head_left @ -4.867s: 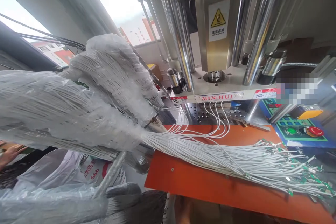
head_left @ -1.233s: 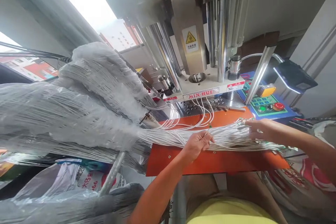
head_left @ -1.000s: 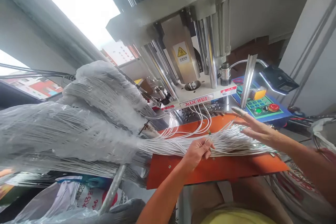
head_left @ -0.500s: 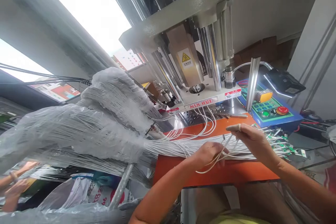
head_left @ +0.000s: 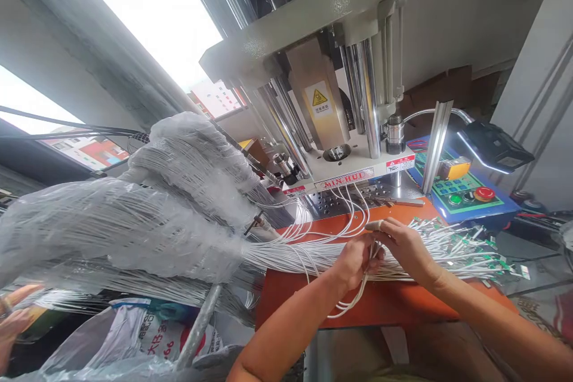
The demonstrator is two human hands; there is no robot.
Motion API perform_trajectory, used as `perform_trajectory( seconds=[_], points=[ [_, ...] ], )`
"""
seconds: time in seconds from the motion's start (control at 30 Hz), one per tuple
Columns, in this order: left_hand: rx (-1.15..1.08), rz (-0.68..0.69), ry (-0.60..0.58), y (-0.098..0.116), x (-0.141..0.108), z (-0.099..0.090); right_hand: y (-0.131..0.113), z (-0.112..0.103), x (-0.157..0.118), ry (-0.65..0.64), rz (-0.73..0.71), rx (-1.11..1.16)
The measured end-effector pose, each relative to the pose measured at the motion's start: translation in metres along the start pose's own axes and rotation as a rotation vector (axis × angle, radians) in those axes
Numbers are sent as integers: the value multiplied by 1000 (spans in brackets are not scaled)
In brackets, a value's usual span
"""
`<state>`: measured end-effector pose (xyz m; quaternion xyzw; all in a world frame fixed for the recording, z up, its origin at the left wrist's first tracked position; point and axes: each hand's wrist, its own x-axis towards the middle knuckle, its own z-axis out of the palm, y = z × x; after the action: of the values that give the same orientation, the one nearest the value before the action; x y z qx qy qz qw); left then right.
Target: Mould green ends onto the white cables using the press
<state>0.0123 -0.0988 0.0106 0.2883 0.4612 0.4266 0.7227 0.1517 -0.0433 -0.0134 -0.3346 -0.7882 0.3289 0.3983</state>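
Observation:
My left hand (head_left: 358, 261) and my right hand (head_left: 400, 248) meet over a thick bundle of white wires (head_left: 304, 256), both closed on a few strands pulled from it. A loop of those wires (head_left: 351, 301) hangs below my left hand. One fingertip of my right hand wears a pale cover. The wire ends fan out to the right, carrying small green circuit boards (head_left: 465, 250). Beneath everything lies an orange work plate (head_left: 280, 292). The plastic-wrapped part of the bundle (head_left: 111, 233) stretches away to the left.
A steel press labelled MIN-HUI (head_left: 344, 179) stands beyond the plate, above a perforated steel base (head_left: 333, 203). A control panel (head_left: 456, 185) sits to the right. A co-worker's hand (head_left: 13, 316) shows at lower left, beside a metal pole (head_left: 199, 325) and a plastic sack (head_left: 134, 334).
My hands have moved together, and my right hand now closes on the strands beside my left. The wire loop has shifted slightly to the left. The view has tilted a little.

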Motion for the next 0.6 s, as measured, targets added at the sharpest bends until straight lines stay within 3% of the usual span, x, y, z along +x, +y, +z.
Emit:
perform_trajectory(
  seconds=[0.17, 0.27, 0.43, 0.5, 0.6],
  points=[
    [64, 119, 112, -5, -3, -4, 14, -18, 7, -35, 110, 37],
    [91, 102, 145, -7, 0, -5, 18, -26, 5, -26, 24, 30],
    [175, 110, 143, -12, 9, -5, 13, -9, -9, -276, -81, 44],
    [195, 144, 175, -13, 10, -6, 15, -8, -9, -243, -78, -6],
    [235, 215, 200, -10, 10, -9, 32, -26, 6, -139, -75, -201]
  ],
)
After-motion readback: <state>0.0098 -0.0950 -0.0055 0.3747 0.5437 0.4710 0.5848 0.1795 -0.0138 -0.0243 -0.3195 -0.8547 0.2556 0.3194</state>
